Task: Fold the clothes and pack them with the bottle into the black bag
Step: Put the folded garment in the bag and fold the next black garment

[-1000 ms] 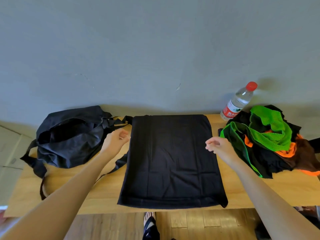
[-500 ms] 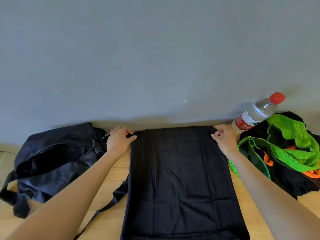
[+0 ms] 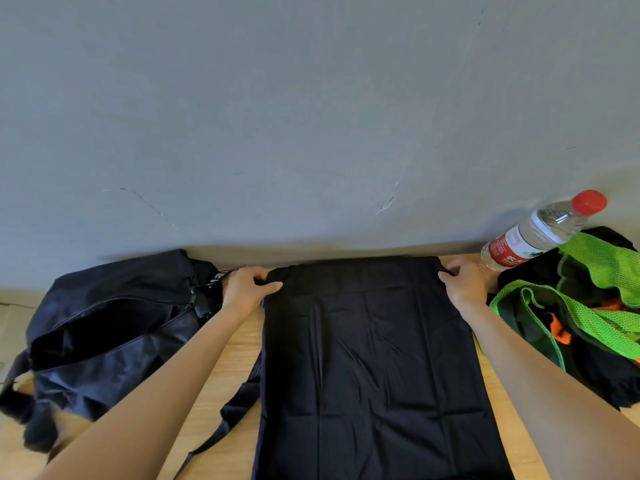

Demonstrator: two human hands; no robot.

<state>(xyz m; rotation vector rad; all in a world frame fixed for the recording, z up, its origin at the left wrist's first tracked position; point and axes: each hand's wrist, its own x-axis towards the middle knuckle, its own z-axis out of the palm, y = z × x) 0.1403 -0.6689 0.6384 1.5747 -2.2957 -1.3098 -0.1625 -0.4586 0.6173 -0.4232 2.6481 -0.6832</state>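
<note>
Left hand (image 3: 247,289): we see it at the far left corner of the black garment (image 3: 367,358), its grip pinching the cloth — a second ago it hovered loosely curled beside the garment's left edge, near the middle.
Right hand (image 3: 462,282): likewise advanced from mid-edge to the far right corner, where thumb and fingers now pinch the fabric.
Black garment: lies flat on the counter (image 3: 228,355) as a long rectangle, near edge out of view below, far edge close to the wall.
What this means: we judge that both far corners are secured for a crosswise fold — the far edge to be drawn toward the near edge; the fold itself is not yet begun.
Black bag (image 3: 110,327): sits on the counter to the left, mouth open, just beside the left hand; one strap (image 3: 239,403) trails beside the garment's left edge.
Bottle (image 3: 540,232): red-capped, leaning at the wall just beyond the right hand, unpacked.
Remaining clothes (image 3: 588,306): a green, orange and black heap at right, unfolded — we judge the task to be at an early stage.
</note>
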